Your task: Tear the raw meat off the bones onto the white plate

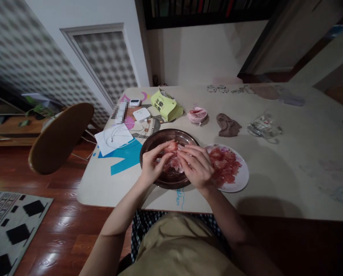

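Both hands meet over a dark metal bowl point(151, 142) at the table's near edge. My left hand point(152, 164) and my right hand point(197, 165) pinch the same pink piece of fruit point(173, 150), fingers curled round it. Pale peel scraps lie in the bowl under the hands. Just right of the bowl stands a white plate point(243, 178) with several red fruit pieces point(223, 165) on it.
On the table behind the bowl: a yellow-green bag point(165, 105), a pink bag point(197, 115), a brown cloth point(228, 125), a clear glass jug point(264, 126), white devices and paper point(114, 138). A wooden chair point(60, 136) stands left; a patterned rug point(13, 230) lies on the floor.
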Demonstrator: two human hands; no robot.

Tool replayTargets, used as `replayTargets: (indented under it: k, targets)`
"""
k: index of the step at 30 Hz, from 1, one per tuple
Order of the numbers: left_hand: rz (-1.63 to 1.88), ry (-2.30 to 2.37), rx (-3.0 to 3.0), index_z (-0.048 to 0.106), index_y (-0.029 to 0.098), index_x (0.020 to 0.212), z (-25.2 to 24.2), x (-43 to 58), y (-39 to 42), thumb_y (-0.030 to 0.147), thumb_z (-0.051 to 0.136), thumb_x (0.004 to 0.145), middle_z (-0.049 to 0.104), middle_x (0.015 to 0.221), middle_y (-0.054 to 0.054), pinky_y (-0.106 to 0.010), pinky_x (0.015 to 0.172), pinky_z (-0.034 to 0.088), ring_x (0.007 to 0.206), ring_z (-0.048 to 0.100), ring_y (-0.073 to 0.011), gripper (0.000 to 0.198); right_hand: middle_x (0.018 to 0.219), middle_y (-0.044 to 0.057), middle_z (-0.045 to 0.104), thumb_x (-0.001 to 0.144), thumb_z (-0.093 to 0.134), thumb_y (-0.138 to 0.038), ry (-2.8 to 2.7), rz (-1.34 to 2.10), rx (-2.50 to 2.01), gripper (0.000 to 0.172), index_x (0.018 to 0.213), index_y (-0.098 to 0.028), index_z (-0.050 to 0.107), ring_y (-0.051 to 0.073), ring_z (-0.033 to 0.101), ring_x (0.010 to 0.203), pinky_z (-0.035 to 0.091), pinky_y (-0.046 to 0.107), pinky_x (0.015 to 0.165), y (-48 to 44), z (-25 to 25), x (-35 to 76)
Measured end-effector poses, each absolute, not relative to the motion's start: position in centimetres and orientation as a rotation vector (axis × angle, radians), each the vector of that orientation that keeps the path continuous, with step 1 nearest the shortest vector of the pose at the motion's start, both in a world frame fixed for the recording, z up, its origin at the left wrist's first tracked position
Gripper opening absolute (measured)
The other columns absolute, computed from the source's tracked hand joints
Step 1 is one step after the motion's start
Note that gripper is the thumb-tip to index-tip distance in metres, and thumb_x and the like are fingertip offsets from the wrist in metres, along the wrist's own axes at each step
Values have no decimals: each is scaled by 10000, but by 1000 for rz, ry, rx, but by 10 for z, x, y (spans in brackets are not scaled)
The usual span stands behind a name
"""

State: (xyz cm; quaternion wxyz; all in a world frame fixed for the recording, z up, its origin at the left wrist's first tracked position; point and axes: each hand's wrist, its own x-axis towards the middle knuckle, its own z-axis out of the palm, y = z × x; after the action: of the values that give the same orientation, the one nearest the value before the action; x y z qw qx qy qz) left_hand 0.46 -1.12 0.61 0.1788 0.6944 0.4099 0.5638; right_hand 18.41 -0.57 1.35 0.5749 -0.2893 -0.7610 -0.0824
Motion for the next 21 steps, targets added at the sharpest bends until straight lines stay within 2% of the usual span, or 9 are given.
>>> replayTargets:
  k: [3,6,9,14,21]
  targets:
    - [1620,1192,2040,728,212,1311,7,6,-13,278,734,962,789,1258,-87,-259,923,657,1066,806,-212,356,1037,78,809,923,728,-44,-1788,-214,-675,313,1201,-185,734,226,767,1058,668,401,985,-5,13,184]
    - [1647,1210,2118,709,232,1353,7,7,-15,239,743,954,782,1272,-77,-272,953,655,1060,808,-205,400,1072,77,808,936,713,-52,-1830,-266,-666,353,1262,-186,710,227,767,1065,673,409,986,-5,9,185]
    - [1663,1205,2175,681,238,1396,7,8,-17,212,716,971,764,1299,-85,-261,918,664,1045,812,-203,427,1117,75,805,948,702,-61,-1857,-321,-657,399,1326,-187,684,227,754,1115,671,418,1011,-5,5,187]
    - [1705,1201,2275,653,230,1431,9,10,-21,181,677,993,761,1289,-92,-185,763,662,922,830,-174,442,1139,102,801,899,766,-61,-1868,-394,-636,427,1316,-120,695,244,729,1171,643,410,1075,-7,2,190]
    - [1805,1232,2418,629,212,1455,6,14,-26,112,688,971,775,1258,-100,-144,779,641,866,829,-140,498,1243,90,781,921,752,-76,-1908,-467,-641,425,1336,-129,677,246,692,1266,617,423,1121,-10,-2,196]
